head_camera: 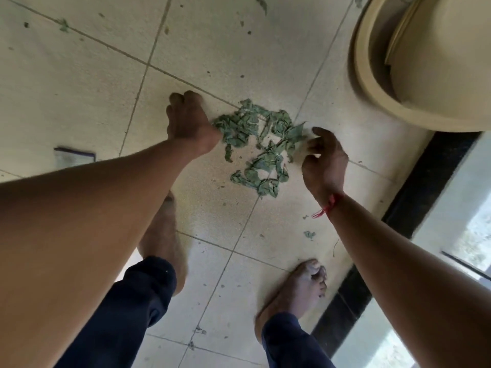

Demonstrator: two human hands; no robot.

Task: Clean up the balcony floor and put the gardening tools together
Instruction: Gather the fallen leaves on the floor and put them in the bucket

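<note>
On tiled floor [79, 88], leaf pile [259, 144] lies between fisted left hand [190, 123] and slack-fingered right hand [325, 159].

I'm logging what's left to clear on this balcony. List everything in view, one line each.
leaf pile: one, green, middle of the floor between the hands
loose leaf bits: many, green, scattered over the tiles
floor tiles: several, beige, throughout
tub: one, beige, upper right
mat: one, grey, far left beside the left arm
border strip: one, black, right edge of floor
wrist thread: one, red, right wrist
trouser legs: two, dark blue, bottom
feet: two, bare, on the tiles
left hand: one, fingers curled, at pile's left edge
right hand: one, fingers loosely curled, at pile's right edge
</note>
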